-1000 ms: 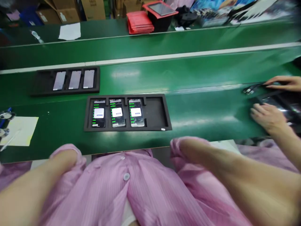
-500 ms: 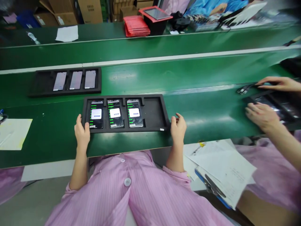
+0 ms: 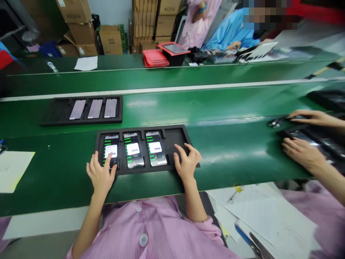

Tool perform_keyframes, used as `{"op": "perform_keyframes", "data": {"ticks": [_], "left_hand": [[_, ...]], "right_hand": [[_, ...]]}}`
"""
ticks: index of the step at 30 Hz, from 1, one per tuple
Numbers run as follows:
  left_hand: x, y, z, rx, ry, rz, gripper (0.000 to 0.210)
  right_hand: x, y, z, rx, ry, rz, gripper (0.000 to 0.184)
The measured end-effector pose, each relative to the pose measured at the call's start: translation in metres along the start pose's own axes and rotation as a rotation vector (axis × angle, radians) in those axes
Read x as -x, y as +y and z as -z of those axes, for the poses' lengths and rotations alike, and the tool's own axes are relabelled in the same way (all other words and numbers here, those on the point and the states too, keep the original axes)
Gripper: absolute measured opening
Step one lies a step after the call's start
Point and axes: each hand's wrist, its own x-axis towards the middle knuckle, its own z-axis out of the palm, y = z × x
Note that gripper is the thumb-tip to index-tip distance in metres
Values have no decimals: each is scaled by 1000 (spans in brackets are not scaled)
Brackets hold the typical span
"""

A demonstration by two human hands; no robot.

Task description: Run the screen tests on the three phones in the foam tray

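A black foam tray (image 3: 159,170) lies before me on the green bench, with three lit smartphones in its slots and its right-hand slot bare. My left hand (image 3: 101,175) is spread over the tray's left end, its index finger at the screen of the left phone (image 3: 107,140). The middle phone (image 3: 133,158) and the right phone (image 3: 157,158) also show a white pop-up box and green lines. Over the bare slot, my right hand (image 3: 188,162) is open with fingers apart, holding nothing.
Behind stands a second black tray (image 3: 58,111) with three phones, screens pale. A co-worker's hands (image 3: 304,153) rest on another tray at right, by a cable (image 3: 275,123). Papers (image 3: 256,205) and a clipboard (image 3: 246,237) lie lower right; red sleeves (image 3: 155,58) sit on the far shelf.
My left hand has moved from the tray's left edge onto the left phone. My right hand has shifted left from beside the tray to over its bare slot. The view has tilted up.
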Motion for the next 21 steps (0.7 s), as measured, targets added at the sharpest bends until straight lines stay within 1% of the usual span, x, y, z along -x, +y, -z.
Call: {"op": "perform_keyframes", "data": {"ticks": [1,3,5,8,9,10,11,13,14,15,16,18,19,20,21], "left_hand": [[1,-1,-2,9,13,8,55],[2,-3,-5,28,37,14,54],[2,-2,-6,43,53,13,52],[2,0,-3,37,61,15,52],[3,-2,0,34,56,31,54],[3,-6,3,36,54,63,56],[4,-12,6,46,56,116,59],[6,-30,11,114,59,265,65],[7,-41,11,177,37,346,66],[8,-53,11,255,-14,414,66],[8,-63,9,334,-85,462,64],[8,-78,4,454,-236,517,59],[7,-82,1,484,-289,540,58],[6,-83,-1,502,-322,565,59],[4,-81,-1,518,-346,589,61]], "right_hand": [[1,-4,2,-6,-57,72,38],[2,-13,4,-8,-170,168,34],[1,-22,4,0,-247,204,34],[0,-25,2,14,-288,200,39],[-1,-20,3,26,-286,168,40],[-2,-12,5,44,-269,103,42],[-4,0,8,61,-243,-3,46],[-10,33,15,41,-194,-307,59],[-14,52,18,-19,-203,-469,69],[-20,69,21,-125,-255,-573,77],[-26,85,23,-198,-312,-593,80],[-37,107,27,-387,-453,-620,77],[-40,113,29,-501,-528,-638,72],[-41,117,31,-595,-574,-659,68],[-40,120,34,-654,-586,-671,66]]}}
